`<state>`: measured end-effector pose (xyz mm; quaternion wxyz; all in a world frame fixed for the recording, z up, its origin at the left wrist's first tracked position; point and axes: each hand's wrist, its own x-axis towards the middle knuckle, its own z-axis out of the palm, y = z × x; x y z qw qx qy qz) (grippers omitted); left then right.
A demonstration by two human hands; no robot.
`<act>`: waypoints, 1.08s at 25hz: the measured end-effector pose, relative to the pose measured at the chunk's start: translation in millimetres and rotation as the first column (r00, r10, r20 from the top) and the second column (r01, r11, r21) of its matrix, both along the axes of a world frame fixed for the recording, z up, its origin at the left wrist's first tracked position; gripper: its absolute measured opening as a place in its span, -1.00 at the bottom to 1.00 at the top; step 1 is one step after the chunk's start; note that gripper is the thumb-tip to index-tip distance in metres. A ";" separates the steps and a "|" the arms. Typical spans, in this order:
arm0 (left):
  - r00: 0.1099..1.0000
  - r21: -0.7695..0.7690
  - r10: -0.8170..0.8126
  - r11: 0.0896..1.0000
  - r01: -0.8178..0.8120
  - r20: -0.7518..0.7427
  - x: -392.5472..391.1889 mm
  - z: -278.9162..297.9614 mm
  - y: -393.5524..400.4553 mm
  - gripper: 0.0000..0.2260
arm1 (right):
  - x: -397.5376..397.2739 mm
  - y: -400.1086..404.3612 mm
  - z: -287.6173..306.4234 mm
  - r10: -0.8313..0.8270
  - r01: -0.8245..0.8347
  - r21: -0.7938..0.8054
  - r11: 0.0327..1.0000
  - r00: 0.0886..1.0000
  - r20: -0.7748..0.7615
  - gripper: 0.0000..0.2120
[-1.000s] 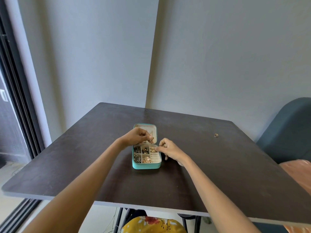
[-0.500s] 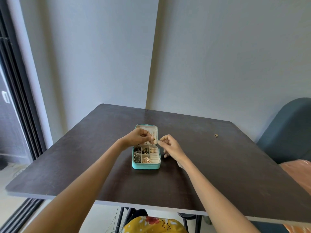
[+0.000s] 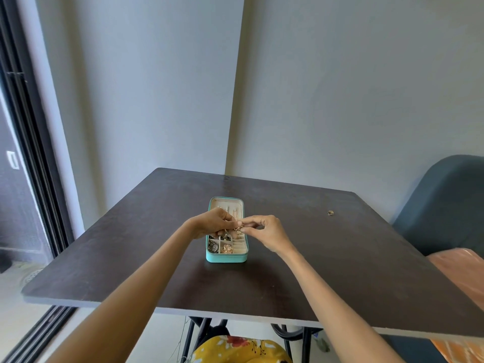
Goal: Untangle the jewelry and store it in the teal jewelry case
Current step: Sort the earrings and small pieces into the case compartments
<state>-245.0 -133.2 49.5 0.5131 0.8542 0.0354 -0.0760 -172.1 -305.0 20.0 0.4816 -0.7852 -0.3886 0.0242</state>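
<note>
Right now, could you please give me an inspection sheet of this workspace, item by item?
Surface: dark table, square, set into a wall corner.
Job's things: teal jewelry case lies open near the middle, some compartments holding jewelry; a small gold piece is held above it.
Clutter: one small ring-like item lies alone, far right on the table.
Grippers: left hand and right hand meet over the case, both pinching the gold piece.
Cables: a thin wire may hang under the table; too fine to tell.
Surroundings: grey walls, dark door frame at left, blue chair at right, yellow floral fabric below.
</note>
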 end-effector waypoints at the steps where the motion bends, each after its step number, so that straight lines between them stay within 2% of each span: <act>1: 1.000 0.016 0.025 1.000 -0.025 0.009 0.2 -0.8 -2.1 -0.80 | 0.9 -1.1 -1.9 -0.009 0.009 0.001 1.000 1.000 -0.002 -0.79; 5: 0.997 0.024 0.075 0.997 -0.076 0.033 1.5 -6.2 -2.2 -0.94 | 0.8 -1.3 -13.4 -0.083 0.086 -0.040 0.995 0.994 0.065 -0.79; 8: 0.982 0.050 0.144 0.987 -0.151 0.119 1.8 -15.3 -3.6 -0.90 | -4.2 2.2 -22.4 -0.130 0.136 -0.063 0.989 0.987 0.091 -0.73; 13: 0.941 0.275 0.159 0.930 -0.244 0.298 2.0 -26.9 -4.6 -0.85 | -9.3 4.2 -21.0 -0.170 0.203 -0.185 0.962 0.969 0.180 -0.73; 17: 0.937 0.337 0.138 0.908 -0.250 0.322 2.3 -31.7 -3.4 -0.84 | -6.9 3.6 -13.8 -0.124 0.149 -0.247 0.958 0.986 0.115 -0.81; 22: 0.950 0.358 0.133 0.904 -0.233 0.283 -1.3 -29.6 -5.9 -0.84 | -4.5 2.0 -6.2 -0.071 0.082 -0.288 0.954 0.996 0.047 -0.75; 27: 0.958 0.493 0.069 0.846 -0.204 0.277 -0.2 -23.2 -10.5 -0.87 | -5.6 7.2 -12.5 -0.126 0.104 -0.219 0.970 0.988 -0.087 -0.78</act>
